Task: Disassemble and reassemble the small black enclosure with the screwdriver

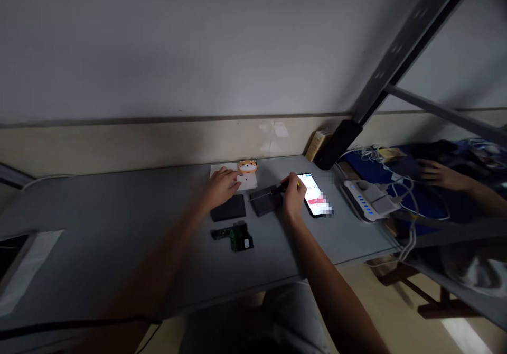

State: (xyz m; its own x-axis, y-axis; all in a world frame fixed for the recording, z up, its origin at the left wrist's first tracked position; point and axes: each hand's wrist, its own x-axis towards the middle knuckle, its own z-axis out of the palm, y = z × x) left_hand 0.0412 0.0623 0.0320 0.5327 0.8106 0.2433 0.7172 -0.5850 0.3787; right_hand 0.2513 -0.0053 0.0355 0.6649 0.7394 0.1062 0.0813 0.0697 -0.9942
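Dim light falls on a plain wall (178, 53) above a grey desk (119, 211).

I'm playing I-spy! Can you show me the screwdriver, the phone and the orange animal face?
Screwdriver (281, 188): head view, on its handle.
Phone (312, 193): head view, on its lit screen.
Orange animal face (247, 167): head view, on its middle.

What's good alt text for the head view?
A person's right hand holds a screwdriver over a dark flat panel on a grey desk, while the left hand hovers or rests at a white sheet. Nearby: a second dark panel, a green circuit board and a lit phone.
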